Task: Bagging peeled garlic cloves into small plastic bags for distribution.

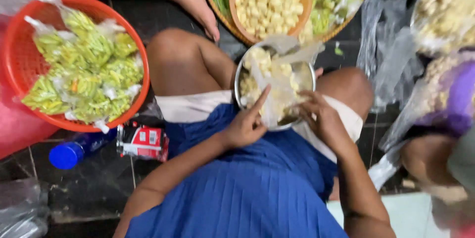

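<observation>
A metal bowl (239, 72) of pale peeled garlic cloves rests between my knees, over my blue pleated skirt. A clear plastic bag (282, 89) stands in it, partly filled with cloves. My left hand (246, 124) pinches the bag's near edge, forefinger pointing up along it. My right hand (319, 114) grips the bag's right side at the bowl's rim.
An orange basket (15, 45) of bagged green chillies sits at left, with a blue-capped bottle (69, 153) and a red packet (143, 141) below it. A woven tray (220, 8) with an orange bowl of cloves (269, 0) lies ahead. Another person's foot (198, 5) and more bagged cloves (443, 15) are nearby.
</observation>
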